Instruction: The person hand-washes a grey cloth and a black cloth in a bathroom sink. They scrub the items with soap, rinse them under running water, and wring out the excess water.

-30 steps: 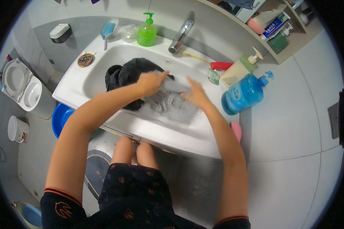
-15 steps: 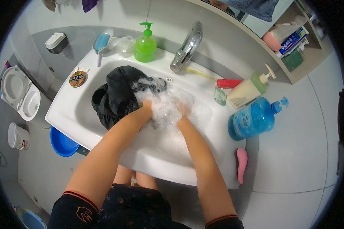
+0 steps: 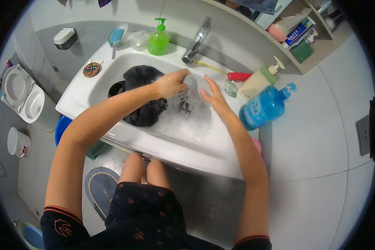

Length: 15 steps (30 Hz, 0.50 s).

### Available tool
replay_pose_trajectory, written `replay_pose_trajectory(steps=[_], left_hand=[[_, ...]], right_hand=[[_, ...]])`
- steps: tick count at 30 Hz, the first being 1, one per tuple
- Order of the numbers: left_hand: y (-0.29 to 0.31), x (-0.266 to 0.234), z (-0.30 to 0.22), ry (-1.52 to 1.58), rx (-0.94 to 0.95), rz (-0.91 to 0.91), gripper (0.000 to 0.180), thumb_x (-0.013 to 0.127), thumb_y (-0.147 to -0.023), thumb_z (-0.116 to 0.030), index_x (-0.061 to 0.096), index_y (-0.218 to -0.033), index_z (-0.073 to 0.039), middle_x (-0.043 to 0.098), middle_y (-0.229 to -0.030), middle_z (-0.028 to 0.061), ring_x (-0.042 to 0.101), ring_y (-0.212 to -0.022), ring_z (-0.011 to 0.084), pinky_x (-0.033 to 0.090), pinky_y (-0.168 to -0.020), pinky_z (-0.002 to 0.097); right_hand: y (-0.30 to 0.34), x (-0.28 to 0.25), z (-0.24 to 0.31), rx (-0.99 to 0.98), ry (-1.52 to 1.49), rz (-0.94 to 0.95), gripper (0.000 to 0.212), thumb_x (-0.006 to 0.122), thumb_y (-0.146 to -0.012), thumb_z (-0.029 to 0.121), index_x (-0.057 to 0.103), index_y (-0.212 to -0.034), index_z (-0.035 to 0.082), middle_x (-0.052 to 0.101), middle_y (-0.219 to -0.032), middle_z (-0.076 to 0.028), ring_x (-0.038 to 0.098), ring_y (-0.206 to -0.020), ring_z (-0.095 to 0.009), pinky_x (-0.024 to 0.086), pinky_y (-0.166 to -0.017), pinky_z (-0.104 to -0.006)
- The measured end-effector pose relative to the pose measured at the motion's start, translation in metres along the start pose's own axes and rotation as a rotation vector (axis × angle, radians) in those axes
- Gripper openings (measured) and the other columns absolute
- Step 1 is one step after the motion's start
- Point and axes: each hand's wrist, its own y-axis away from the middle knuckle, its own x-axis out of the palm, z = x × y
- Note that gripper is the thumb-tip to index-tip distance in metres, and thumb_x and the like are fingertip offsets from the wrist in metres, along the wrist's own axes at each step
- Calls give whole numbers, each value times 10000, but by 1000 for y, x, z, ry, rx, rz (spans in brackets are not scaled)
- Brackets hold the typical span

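Observation:
A black wet garment (image 3: 143,112) lies bunched in the left part of the white sink (image 3: 187,154), partly under foamy water (image 3: 183,121). Above it, my left hand (image 3: 171,84) is raised over the foam, with its thumb and fingers apart and nothing visible in them. To its right, my right hand (image 3: 216,102) is also lifted, fingers stretched and thumb apart, empty. Both hands are wet and sit just below the chrome faucet (image 3: 198,39). Foam and my left forearm hide part of the garment.
On the sink's back ledge stand a green pump bottle (image 3: 158,41) and a blue scoop-shaped brush holder (image 3: 116,36). A round tin (image 3: 91,69) sits at left. A cream pump bottle (image 3: 258,83), blue pump bottle (image 3: 262,108) and red tube (image 3: 239,76) are at right.
Both hands have come up out of the foam and their fingers are now in sight. The foam looks thinner, with dark cloth showing through. The view has shifted a little.

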Motion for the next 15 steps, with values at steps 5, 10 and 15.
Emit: replay_pose_trajectory(steps=[5,10,15], left_hand=[[-18,-14,-70,264,246,-49,332,526,-830,-53,492,-1158,-18,552,-955,67,498,-867,125,427,-778,271],[-4,-30,-116,315,415,-102,309,532,-865,-103,494,-1161,-21,543,-984,57,487,-925,122,416,-826,266],[-4,-1,-12,227,267,-159,374,605,-883,-220,523,-1172,3,576,-995,79,510,-923,130,432,-838,286]], right_hand=[[3,3,70,-41,-339,16,661,715,-820,316,417,-1299,-30,527,-1241,-135,512,-1123,-228,394,-959,-319],[-4,-21,89,-235,-659,-143,510,688,-832,121,456,-1263,-23,548,-1193,-100,532,-1078,-177,408,-947,-307],[4,-2,72,-231,-586,-110,470,644,-757,-4,530,-1210,54,533,-1245,-86,513,-1147,-204,386,-989,-315]])
